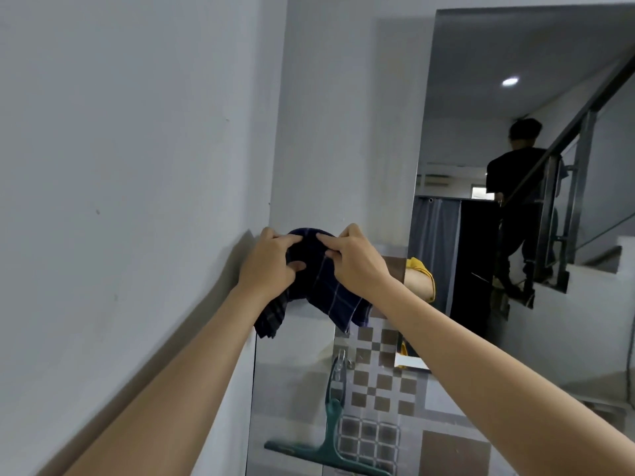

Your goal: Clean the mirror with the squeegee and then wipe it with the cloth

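Head view, containers: none to be seen; nothing here holds anything else.
Left grip: the left hand [271, 262] is closed on the cloth [323, 286], fingers curled over its upper left part and the thumb tucked under against the fabric.
Right grip: the right hand [354, 259] is closed on the same cloth from the other side, fingertips pinching the top fold, the index finger lying across the dark fabric.
Cloth: dark navy with thin pale check lines, bunched between the two hands, held up at the corner where the wall [120, 166] meets the mirror [343, 149]; one loose end hangs below the left wrist, the other droops below the right wrist. Whether it touches the glass I cannot tell.
Squeegee: the green squeegee [330, 438] hangs on a hook low in the frame, handle up, blade across the bottom, well below the hands and apart from them.
Mirror: tall panel, reflecting a staircase railing [563, 166] and a person in black [515, 201] seen from behind.
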A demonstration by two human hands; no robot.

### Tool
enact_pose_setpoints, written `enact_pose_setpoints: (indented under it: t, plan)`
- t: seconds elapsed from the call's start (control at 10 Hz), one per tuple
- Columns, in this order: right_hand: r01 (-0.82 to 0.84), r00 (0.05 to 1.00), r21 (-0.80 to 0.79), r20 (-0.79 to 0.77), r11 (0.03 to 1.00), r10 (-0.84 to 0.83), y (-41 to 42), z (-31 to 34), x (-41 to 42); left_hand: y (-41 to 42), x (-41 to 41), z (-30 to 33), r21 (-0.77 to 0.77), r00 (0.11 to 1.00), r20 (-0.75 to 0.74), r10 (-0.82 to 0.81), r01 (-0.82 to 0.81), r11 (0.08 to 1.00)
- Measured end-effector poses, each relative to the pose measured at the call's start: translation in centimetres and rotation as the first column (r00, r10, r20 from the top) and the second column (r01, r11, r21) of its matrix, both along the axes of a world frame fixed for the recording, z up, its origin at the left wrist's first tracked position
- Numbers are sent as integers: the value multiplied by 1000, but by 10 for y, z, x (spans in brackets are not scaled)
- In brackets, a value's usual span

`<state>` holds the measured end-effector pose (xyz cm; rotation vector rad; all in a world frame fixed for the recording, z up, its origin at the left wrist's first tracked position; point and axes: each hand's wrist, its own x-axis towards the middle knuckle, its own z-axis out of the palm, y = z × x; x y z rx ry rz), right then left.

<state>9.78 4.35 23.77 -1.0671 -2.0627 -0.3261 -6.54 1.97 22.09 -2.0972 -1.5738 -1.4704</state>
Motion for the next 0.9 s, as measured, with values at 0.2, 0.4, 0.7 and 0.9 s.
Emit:
enact_pose_setpoints:
  t: [0.2, 0.4, 0.7, 0.9]
  plan:
    - [-88, 982, -76, -175, 993, 73, 24, -14, -11, 32, -4, -4, -20, 970, 214, -111, 118, 993]
    - [-227, 843, -94, -517, 969, 147, 33, -35, -23, 44, 3, -29, 99, 866, 425, -265, 246, 964]
    - [-504, 577, -406, -815, 762, -52, 15, -45, -22, 32, 2, -58, -76, 948, 318, -23, 49, 996]
    - [-790, 52, -414, -779, 452, -624, -66, -94, 52, -75, 17, -158, 19, 934, 342, 107, -121, 993]
